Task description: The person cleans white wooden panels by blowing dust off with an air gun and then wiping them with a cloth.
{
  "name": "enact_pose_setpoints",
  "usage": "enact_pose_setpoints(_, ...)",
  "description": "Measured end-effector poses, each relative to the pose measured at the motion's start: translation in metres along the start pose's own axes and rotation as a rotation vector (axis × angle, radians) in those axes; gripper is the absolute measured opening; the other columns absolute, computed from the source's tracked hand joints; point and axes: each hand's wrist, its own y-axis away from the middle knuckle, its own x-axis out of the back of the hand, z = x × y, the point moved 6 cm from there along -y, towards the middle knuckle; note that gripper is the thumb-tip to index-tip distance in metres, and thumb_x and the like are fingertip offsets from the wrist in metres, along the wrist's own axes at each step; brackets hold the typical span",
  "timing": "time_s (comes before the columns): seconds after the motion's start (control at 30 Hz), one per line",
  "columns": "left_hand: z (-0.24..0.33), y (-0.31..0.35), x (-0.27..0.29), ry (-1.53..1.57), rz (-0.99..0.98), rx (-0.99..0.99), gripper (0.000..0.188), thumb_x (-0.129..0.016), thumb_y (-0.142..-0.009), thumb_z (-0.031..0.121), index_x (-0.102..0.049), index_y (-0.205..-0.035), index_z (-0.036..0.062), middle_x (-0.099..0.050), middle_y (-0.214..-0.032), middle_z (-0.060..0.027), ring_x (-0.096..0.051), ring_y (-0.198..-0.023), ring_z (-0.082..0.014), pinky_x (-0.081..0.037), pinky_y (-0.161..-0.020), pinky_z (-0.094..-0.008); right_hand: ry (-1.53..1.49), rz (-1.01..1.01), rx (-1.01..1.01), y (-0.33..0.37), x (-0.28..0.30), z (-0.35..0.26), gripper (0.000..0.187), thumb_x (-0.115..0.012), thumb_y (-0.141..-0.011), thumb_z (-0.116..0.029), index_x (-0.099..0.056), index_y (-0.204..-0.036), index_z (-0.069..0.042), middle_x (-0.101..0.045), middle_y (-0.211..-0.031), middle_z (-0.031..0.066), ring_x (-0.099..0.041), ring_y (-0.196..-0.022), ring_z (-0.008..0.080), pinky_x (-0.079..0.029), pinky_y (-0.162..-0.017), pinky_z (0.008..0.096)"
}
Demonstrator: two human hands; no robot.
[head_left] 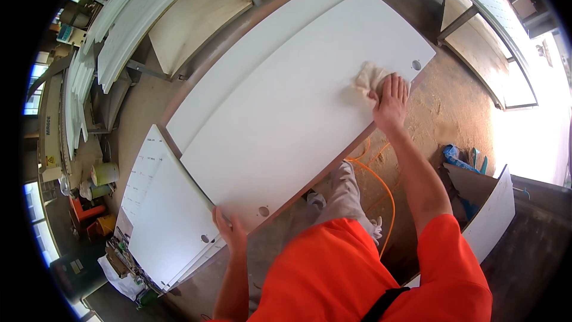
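A long white board (304, 89) with a slightly curved far edge lies across the bench in front of me. Two round holes pierce it, one near each end of its near side. Under its far side another white board (232, 65) sticks out. My right hand (391, 104) presses a crumpled cream cloth (369, 77) onto the board near its right end, fingers laid over the cloth. At the near left corner, my left hand (231, 231) grips the board's edge, with its fingers over the side. The undersides of both hands are hidden.
More white panels (170, 220) are stacked against the left end of the bench. Racks of long white boards (131, 18) stand far left, and a metal-framed table (488, 36) far right. An orange hose (390, 194) runs over the dusty floor beside my legs.
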Motion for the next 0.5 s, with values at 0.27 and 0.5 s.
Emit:
enact_pose_setpoints(0.27, 0.009, 0.016, -0.003, 0.478, 0.131, 0.486, 0.057, -0.055, -0.109, 0.02, -0.041, -0.155, -0.0098, -0.048, -0.157, -0.0197, -0.048, -0.143, -0.0271, -0.039, -0.118, -0.0374, -0.437, -0.299, 0.746, 0.252, 0.02, -0.283, 0.089, -0.071, -0.09, -0.045, -0.04, -0.156, 0.005, -0.037, -0.166, 0.026, -0.031, -0.156, 0.0424, -0.018, -0.13, 0.0555)
enact_pose_setpoints(0.5, -0.027, 0.068, -0.009, 0.724, 0.077, 0.657, 0.049, -0.055, -0.11, 0.021, -0.049, -0.151, -0.0058, -0.061, -0.139, -0.0102, -0.058, -0.126, -0.0174, -0.045, -0.108, -0.0326, 0.14, -0.247, -0.015, -0.032, -0.014, -0.021, 0.094, -0.041, -0.104, -0.068, -0.024, -0.164, 0.003, -0.021, -0.172, 0.0277, -0.011, -0.162, 0.0444, -0.006, -0.132, 0.0528)
